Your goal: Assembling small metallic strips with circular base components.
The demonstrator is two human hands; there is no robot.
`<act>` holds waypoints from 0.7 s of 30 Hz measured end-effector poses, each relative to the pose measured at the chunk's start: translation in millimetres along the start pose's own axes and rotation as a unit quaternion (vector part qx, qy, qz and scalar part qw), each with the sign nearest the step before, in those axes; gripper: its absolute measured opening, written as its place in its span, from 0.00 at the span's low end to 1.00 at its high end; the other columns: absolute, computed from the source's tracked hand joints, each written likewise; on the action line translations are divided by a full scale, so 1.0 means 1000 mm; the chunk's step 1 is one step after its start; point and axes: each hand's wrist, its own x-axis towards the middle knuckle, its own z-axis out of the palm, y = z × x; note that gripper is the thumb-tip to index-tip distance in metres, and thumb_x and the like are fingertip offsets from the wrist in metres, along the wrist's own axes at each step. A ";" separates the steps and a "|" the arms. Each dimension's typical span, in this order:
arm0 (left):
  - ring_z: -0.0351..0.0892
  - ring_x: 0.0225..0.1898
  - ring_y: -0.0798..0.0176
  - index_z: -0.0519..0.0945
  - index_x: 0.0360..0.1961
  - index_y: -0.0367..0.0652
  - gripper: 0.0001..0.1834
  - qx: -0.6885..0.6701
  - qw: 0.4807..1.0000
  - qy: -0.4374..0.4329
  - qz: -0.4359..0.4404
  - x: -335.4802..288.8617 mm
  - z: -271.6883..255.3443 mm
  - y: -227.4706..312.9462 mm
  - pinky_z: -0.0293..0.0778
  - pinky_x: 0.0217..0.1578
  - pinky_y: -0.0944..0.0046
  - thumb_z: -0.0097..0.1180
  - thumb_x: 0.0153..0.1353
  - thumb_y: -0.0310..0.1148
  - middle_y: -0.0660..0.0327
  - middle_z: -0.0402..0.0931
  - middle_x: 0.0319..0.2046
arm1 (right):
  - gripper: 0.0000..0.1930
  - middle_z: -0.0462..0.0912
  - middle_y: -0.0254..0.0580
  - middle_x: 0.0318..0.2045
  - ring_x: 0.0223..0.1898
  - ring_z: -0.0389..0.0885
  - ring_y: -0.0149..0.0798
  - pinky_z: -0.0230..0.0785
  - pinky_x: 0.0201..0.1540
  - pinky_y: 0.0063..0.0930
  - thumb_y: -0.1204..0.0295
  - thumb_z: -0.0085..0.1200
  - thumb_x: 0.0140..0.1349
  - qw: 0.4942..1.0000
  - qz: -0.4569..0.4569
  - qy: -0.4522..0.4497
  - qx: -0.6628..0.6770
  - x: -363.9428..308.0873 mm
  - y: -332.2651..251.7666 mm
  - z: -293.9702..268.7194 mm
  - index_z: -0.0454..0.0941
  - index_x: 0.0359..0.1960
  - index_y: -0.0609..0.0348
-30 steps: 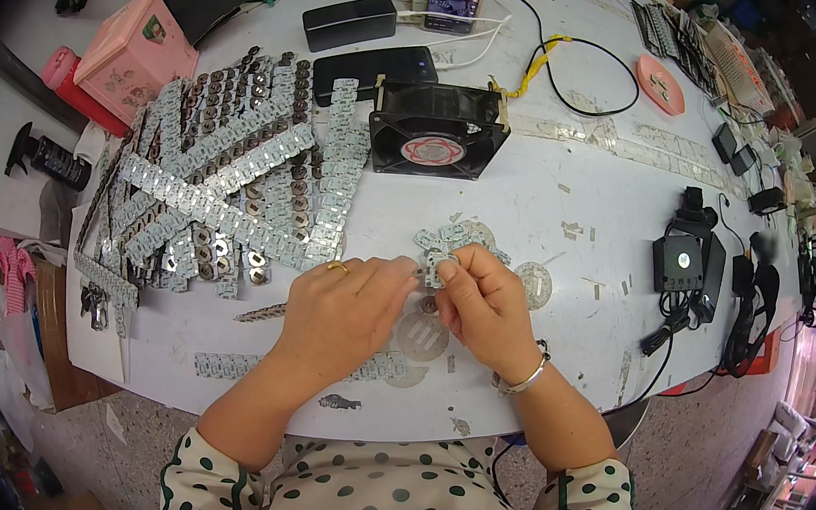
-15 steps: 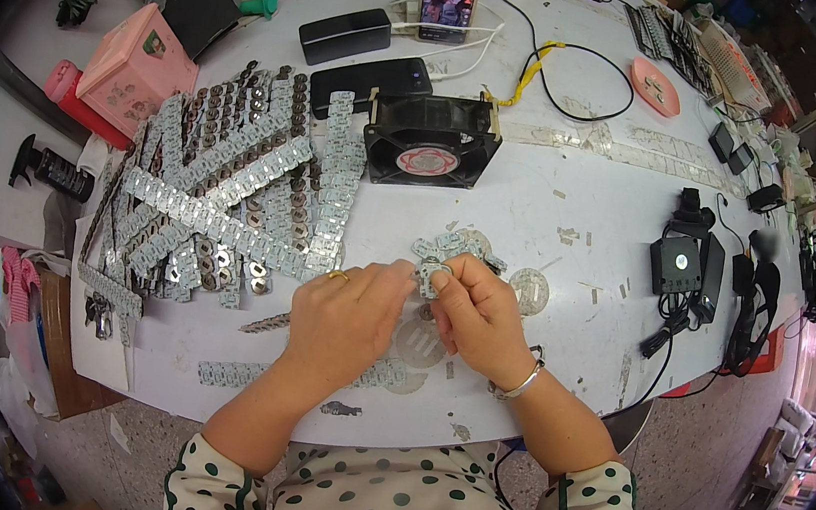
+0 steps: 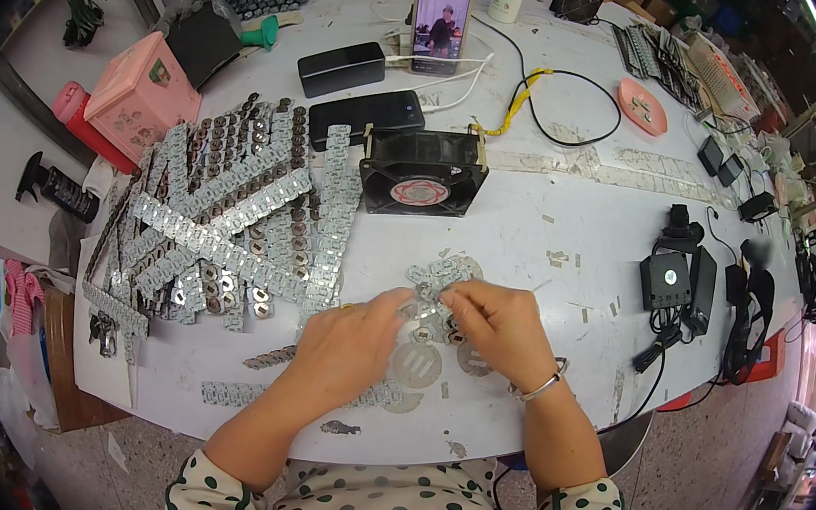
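Right hand (image 3: 502,334): pinching at metal links (image 3: 440,273)
Left hand (image 3: 345,345): grip hidden, can't tell
Lie of metal links: just beyond fingertips, right nearer, long axis unclear

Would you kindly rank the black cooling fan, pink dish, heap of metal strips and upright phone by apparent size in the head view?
Largest to smallest:
1. Heap of metal strips
2. Black cooling fan
3. Upright phone
4. Pink dish

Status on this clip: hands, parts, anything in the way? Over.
Left hand and right hand close together at small silvery metallic link pieces. Exact grip unclear. Black square fan stands beyond, apart from both hands.
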 end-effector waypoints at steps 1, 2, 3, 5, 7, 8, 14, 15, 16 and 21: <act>0.83 0.29 0.54 0.76 0.48 0.41 0.11 -0.041 0.995 -0.056 -0.068 -0.001 -0.004 0.000 0.76 0.30 0.60 0.52 0.66 0.31 0.55 0.82 0.32 | 0.08 0.80 0.31 0.17 0.18 0.72 0.20 0.64 0.22 0.16 0.71 0.61 0.62 0.991 0.048 -0.067 0.101 0.000 -0.006 -0.003 0.84 0.35 0.63; 0.84 0.30 0.56 0.75 0.49 0.40 0.12 -0.081 0.981 -0.112 -0.134 -0.002 -0.007 0.000 0.76 0.31 0.61 0.52 0.67 0.31 0.55 0.83 0.34 | 0.08 0.81 0.32 0.18 0.19 0.73 0.20 0.65 0.22 0.15 0.71 0.64 0.60 0.966 0.095 -0.133 0.200 -0.001 -0.009 -0.005 0.86 0.37 0.63; 0.84 0.30 0.56 0.75 0.49 0.40 0.12 -0.081 0.982 -0.111 -0.132 -0.003 -0.008 -0.005 0.76 0.31 0.61 0.52 0.67 0.31 0.55 0.83 0.34 | 0.08 0.81 0.32 0.18 0.19 0.73 0.20 0.65 0.22 0.15 0.71 0.64 0.60 0.967 0.093 -0.131 0.199 -0.001 -0.010 -0.005 0.86 0.37 0.63; 0.84 0.27 0.54 0.74 0.50 0.43 0.14 -0.236 0.957 -0.112 -0.125 -0.005 -0.008 -0.016 0.75 0.28 0.59 0.55 0.66 0.35 0.55 0.83 0.29 | 0.08 0.82 0.32 0.19 0.20 0.75 0.20 0.66 0.23 0.14 0.72 0.66 0.58 0.943 0.141 -0.157 0.258 -0.001 -0.011 -0.006 0.87 0.36 0.62; 0.83 0.26 0.59 0.75 0.48 0.43 0.13 -0.271 0.943 -0.128 -0.145 -0.002 -0.019 -0.015 0.74 0.27 0.62 0.56 0.65 0.35 0.57 0.83 0.29 | 0.07 0.82 0.32 0.19 0.20 0.75 0.20 0.66 0.22 0.14 0.71 0.66 0.58 0.936 0.157 -0.164 0.270 0.000 -0.015 -0.011 0.87 0.35 0.62; 0.81 0.24 0.65 0.75 0.47 0.43 0.12 -0.304 0.927 -0.143 -0.164 0.001 -0.024 -0.013 0.73 0.26 0.66 0.57 0.65 0.35 0.58 0.83 0.28 | 0.07 0.82 0.32 0.19 0.20 0.76 0.20 0.65 0.22 0.14 0.71 0.66 0.58 0.928 0.173 -0.171 0.283 0.001 -0.016 -0.013 0.88 0.34 0.62; 0.76 0.22 0.76 0.77 0.41 0.40 0.10 -0.365 0.896 -0.125 -0.222 0.000 -0.030 -0.013 0.70 0.23 0.73 0.59 0.64 0.34 0.61 0.84 0.29 | 0.07 0.82 0.32 0.18 0.19 0.75 0.19 0.64 0.21 0.14 0.71 0.66 0.58 0.932 0.144 -0.195 0.270 0.000 -0.018 -0.012 0.88 0.33 0.62; 0.76 0.22 0.76 0.77 0.41 0.40 0.10 -0.365 0.896 -0.126 -0.221 0.001 -0.031 -0.014 0.70 0.23 0.73 0.59 0.64 0.34 0.61 0.84 0.29 | 0.07 0.82 0.32 0.18 0.19 0.75 0.19 0.64 0.21 0.14 0.71 0.66 0.58 0.932 0.145 -0.195 0.270 0.000 -0.018 -0.011 0.88 0.33 0.62; 0.75 0.22 0.76 0.77 0.41 0.39 0.10 -0.360 0.893 -0.150 -0.222 0.001 -0.033 -0.015 0.70 0.23 0.73 0.59 0.64 0.33 0.62 0.84 0.28 | 0.07 0.82 0.31 0.18 0.19 0.75 0.19 0.65 0.21 0.15 0.69 0.66 0.58 0.931 0.140 -0.199 0.271 -0.001 -0.017 -0.011 0.88 0.34 0.60; 0.74 0.21 0.77 0.77 0.41 0.40 0.10 -0.379 0.882 -0.174 -0.222 0.001 -0.039 -0.015 0.69 0.22 0.74 0.61 0.63 0.32 0.64 0.84 0.27 | 0.09 0.82 0.30 0.18 0.18 0.74 0.20 0.66 0.21 0.15 0.66 0.65 0.59 0.915 0.158 -0.220 0.298 0.001 -0.021 -0.014 0.88 0.35 0.58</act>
